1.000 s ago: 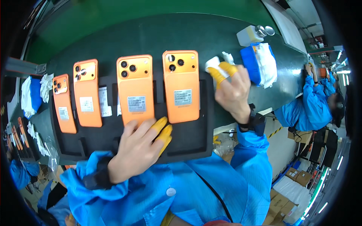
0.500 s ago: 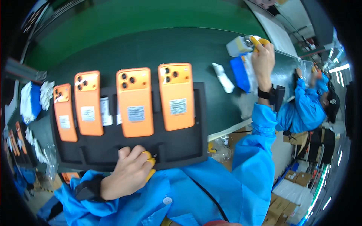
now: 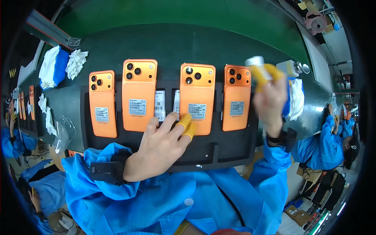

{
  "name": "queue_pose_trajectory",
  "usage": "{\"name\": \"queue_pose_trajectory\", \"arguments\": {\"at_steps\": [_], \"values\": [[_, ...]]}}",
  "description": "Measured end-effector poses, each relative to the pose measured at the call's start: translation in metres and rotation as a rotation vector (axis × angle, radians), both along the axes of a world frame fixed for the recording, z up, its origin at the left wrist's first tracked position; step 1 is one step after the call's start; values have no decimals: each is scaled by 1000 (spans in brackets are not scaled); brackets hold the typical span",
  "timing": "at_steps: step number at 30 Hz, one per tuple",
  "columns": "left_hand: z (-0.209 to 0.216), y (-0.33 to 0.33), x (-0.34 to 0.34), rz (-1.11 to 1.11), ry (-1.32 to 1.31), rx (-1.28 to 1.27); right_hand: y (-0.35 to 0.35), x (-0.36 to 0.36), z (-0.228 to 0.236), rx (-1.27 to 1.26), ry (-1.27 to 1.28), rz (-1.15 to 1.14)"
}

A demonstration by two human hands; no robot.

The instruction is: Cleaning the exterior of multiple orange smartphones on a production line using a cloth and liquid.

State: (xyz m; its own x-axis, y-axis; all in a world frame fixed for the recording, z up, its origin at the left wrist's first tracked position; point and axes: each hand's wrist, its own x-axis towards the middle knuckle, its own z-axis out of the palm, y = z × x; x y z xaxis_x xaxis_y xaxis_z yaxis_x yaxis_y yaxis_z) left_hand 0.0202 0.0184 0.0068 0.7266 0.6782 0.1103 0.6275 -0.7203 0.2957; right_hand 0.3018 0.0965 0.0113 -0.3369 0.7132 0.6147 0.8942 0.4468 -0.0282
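Several orange phones lie back-up in a row on a black tray (image 3: pixel 176 162), each with a camera block and a white label. My left hand (image 3: pixel 158 149), with yellow finger covers, reaches over the tray with its fingers stretched out. Its fingertips lie at the lower left part of an orange phone (image 3: pixel 202 96), third from the left. My right hand (image 3: pixel 270 94) is raised beside the rightmost orange phone (image 3: pixel 236 100), smeared by motion. Its yellow-covered fingers pinch a small white wad (image 3: pixel 255 61), blurred, perhaps a wipe.
A pale box with a metal-topped dispenser (image 3: pixel 293 68) stands at the right, behind a blue pack of white wipes (image 3: pixel 296 98). Another blue pack (image 3: pixel 55 67) and crumpled white wipes (image 3: pixel 76 62) sit at the left, with a clear plastic bag (image 3: pixel 64 133). Co-workers in blue sit on both sides.
My right hand has come back from the dispenser toward the phones with the white wad. The left hand has moved from the tray's near edge up to a phone. The view has shifted.
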Motion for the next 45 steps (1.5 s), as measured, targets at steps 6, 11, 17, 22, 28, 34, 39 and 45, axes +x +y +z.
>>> {"name": "queue_pose_trajectory", "arguments": {"at_steps": [6,11,17,22,28,34,39,45], "values": [[-16,-5,4,5,77,194,16,-76,-21,-51,-143,360],[-23,-5,1,-9,35,231,13,-75,-29,-68,-121,387],[-20,-5,-3,-54,65,252,19,-82,-28,-87,-121,369],[-21,-4,0,-61,73,290,17,-75,-27,-44,-118,309],[-20,-6,-1,-44,75,248,13,-81,-32,-76,-112,399],[-20,-4,1,-63,68,292,5,-73,-29,-25,-140,383],[-20,-5,-1,-54,66,269,3,-76,-30,-88,-122,446],[-21,-5,-1,-68,64,260,9,-67,-25,-19,-139,337]]}}
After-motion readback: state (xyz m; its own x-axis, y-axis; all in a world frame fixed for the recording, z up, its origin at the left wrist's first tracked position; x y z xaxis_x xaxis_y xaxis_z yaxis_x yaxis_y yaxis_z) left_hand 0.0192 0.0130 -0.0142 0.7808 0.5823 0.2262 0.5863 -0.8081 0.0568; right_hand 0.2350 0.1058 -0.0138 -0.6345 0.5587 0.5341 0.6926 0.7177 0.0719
